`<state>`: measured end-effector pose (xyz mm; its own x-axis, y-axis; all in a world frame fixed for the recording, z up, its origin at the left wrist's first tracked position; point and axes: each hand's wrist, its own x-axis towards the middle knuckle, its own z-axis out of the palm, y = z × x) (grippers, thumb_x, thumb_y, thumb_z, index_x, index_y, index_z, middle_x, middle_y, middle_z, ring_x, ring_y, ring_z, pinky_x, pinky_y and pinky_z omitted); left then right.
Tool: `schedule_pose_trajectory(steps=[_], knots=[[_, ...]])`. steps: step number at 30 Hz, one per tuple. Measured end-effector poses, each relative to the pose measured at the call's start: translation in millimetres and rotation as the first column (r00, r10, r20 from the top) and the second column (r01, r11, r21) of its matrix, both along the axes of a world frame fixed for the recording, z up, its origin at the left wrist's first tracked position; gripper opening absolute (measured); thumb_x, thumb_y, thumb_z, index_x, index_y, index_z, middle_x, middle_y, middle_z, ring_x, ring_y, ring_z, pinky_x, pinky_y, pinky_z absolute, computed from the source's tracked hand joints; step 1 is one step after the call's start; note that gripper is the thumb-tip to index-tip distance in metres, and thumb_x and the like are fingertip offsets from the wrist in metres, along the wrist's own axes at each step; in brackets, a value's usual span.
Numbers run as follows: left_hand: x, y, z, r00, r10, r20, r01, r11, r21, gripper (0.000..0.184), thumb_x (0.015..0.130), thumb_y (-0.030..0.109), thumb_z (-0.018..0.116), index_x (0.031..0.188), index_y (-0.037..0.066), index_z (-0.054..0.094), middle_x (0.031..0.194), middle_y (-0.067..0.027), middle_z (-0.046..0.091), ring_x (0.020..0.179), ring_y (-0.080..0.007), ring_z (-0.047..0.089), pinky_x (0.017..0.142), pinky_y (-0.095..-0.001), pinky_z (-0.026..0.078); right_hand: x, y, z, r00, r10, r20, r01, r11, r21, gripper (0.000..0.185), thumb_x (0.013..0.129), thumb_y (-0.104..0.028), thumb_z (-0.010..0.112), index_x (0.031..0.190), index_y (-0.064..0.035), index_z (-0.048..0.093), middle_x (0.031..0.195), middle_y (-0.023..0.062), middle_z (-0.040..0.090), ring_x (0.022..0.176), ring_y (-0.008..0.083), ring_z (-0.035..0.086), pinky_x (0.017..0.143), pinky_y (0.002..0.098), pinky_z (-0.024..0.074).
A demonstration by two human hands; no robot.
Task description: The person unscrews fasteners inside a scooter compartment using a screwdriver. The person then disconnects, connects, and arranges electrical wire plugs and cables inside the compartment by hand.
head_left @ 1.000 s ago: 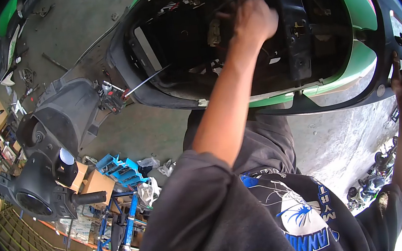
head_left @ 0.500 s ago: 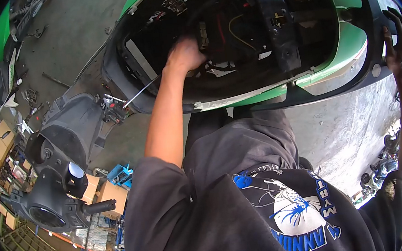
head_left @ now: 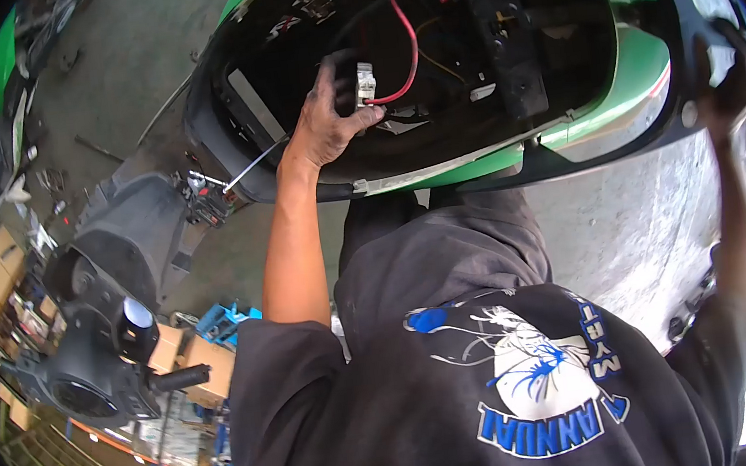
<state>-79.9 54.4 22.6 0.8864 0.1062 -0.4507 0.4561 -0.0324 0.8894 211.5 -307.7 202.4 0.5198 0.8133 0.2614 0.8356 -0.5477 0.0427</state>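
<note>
In the left half of the dark oval opening of a green and black scooter body (head_left: pixel 521 157), my left hand (head_left: pixel 322 128) has its thumb and fingers closed on a pale connector (head_left: pixel 364 82). A thick red cable (head_left: pixel 413 40) curves from the connector into the opening. My right hand (head_left: pixel 728 87) is at the black rear rail (head_left: pixel 683 32) on the far right; blur and shadow hide how its fingers are set. A thin metal rod (head_left: pixel 257 164) leans over the opening's front edge, just left of my left wrist.
A black crossbar (head_left: pixel 497 26) spans the opening. The scooter's dark front part with a handlebar grip (head_left: pixel 180 378) is at the lower left. Cardboard boxes (head_left: pixel 206 367) and a blue rack (head_left: pixel 222 324) stand behind it. Other vehicle parts lie along the left edge.
My left hand has moved left from the middle of the opening and taken hold of the connector, lifting the red cable into view. My right hand's spread fingers have shifted against the rail and blurred.
</note>
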Motion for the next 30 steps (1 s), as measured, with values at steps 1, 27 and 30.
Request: schedule_pose_trajectory(steps=[1,27,30], knots=[[0,-3,8,0.994,0.096,-0.062,-0.105,0.980,-0.169,0.064,0.073,0.026,0.073,0.127,0.003,0.050,0.106,-0.0139,0.063,0.103,-0.0221,0.062,0.095,-0.0326,0.046,-34,25,-5,0.985,0.084,-0.148,-0.082,0.996,0.023,0.031,0.081,-0.017,0.065,0.109,-0.0053,0.066,0.117,0.0110,0.065,0.117,0.0294,0.056,0.101,0.0470,0.0410],[1,-100,14,0.795,0.569,-0.209,-0.606,0.747,-0.273,0.054,0.095,0.051,0.050,0.112,-0.001,0.058,0.103,-0.0125,0.062,0.096,-0.0218,0.056,0.087,-0.0332,0.043,-109,218,-108,0.558,0.480,-0.677,-0.819,0.190,-0.541,0.013,0.072,-0.005,0.066,0.084,-0.0066,0.068,0.088,0.0094,0.068,0.096,0.0258,0.065,0.094,0.0372,0.0485],[1,-94,14,0.800,0.535,-0.272,-0.600,0.730,-0.327,0.053,0.094,0.048,0.050,0.106,-0.002,0.062,0.097,-0.0123,0.065,0.091,-0.0193,0.057,0.084,-0.0318,0.044,-100,207,-107,0.533,0.522,-0.666,-0.840,0.231,-0.491,0.025,0.072,-0.006,0.067,0.097,-0.0075,0.068,0.099,0.0093,0.068,0.105,0.0255,0.063,0.097,0.0372,0.0479]])
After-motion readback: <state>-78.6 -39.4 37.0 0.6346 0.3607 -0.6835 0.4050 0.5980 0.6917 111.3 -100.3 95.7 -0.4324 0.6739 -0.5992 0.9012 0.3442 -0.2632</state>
